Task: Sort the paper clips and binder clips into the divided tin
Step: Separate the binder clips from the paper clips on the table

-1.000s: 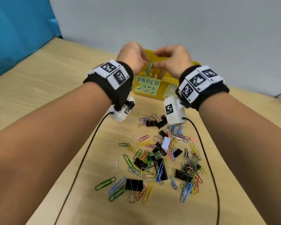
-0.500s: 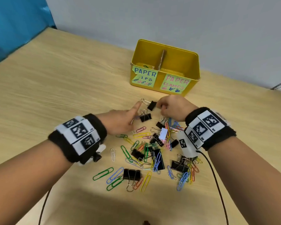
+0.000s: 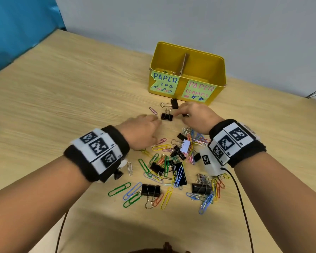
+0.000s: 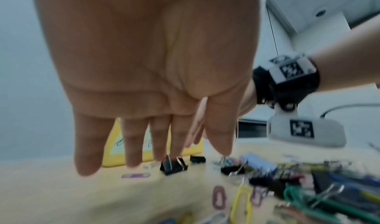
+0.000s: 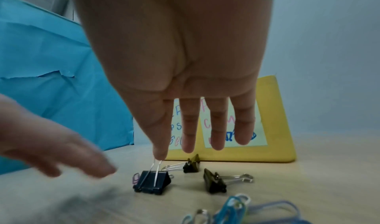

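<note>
The yellow divided tin (image 3: 220, 83) stands at the back, labelled PAPER CLIPS on the left and PAPER CLAMPS on the right; a few clips show in its left half. In front of it my right hand (image 3: 194, 115) reaches down, and its thumb tip pinches the upright wire handles of a black binder clip (image 3: 167, 116) (image 5: 152, 182). Two more black binder clips (image 3: 174, 104) (image 5: 213, 183) lie beside it. My left hand (image 3: 144, 129) hovers just left of that clip with straight, relaxed fingers (image 4: 133, 146) and holds nothing. A mixed pile of coloured paper clips and binder clips (image 3: 171, 165) lies nearer me.
A pink paper clip (image 3: 153, 110) lies alone left of the held clip. A blue sheet (image 3: 16, 24) covers the far left and a grey wall rises behind the tin. A black cable (image 3: 244, 207) trails from my right wrist across the wooden table (image 3: 62, 88).
Both hands have come down from over the tin to the table in front of it. The right hand has shifted from the far binder clip to the nearer one.
</note>
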Demonstrator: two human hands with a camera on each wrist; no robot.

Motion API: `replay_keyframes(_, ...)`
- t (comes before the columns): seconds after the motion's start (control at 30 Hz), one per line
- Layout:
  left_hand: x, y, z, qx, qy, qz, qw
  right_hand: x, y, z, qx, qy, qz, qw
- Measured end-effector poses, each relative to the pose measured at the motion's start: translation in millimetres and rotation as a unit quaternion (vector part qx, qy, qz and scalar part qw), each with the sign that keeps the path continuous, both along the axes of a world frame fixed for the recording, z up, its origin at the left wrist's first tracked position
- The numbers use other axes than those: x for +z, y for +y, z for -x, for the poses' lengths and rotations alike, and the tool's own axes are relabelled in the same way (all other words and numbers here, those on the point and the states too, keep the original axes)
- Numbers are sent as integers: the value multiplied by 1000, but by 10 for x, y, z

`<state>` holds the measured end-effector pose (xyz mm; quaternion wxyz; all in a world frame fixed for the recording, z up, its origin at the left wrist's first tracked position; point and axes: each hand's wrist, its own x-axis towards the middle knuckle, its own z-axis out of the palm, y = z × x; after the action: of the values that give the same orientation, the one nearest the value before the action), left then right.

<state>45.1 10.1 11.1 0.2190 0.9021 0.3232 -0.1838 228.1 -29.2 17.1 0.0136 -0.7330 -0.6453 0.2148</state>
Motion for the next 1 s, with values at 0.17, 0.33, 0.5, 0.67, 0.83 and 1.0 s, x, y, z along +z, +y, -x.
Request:
replay_keyframes(0.17,-127,100,-189,16,94,-26,995,-196,21,-11,91,-83,177,976)
replay_keyframes(0.33,2,-36,123,-63,108,-7,992,-151,-9,-94,-7,-55,89,995)
replay_keyframes(0.5,70,-202,70,-30,-4,-3,1000,60,-98,-59,-5,-63,98,993)
replay_keyframes(0.67,-10,-299,-349,-48,-54,-10,997,-76,-96,148,-22,-72,51,996)
replay_keyframes(0.83,-61,-277,-462,-51,-58,-16,997,3,-187,-25,-54,-4,6,999)
replay_keyframes(1.0,-115,-152,-457,11,-94,-15,995,-50,-332,-57,-31,11,110,993)
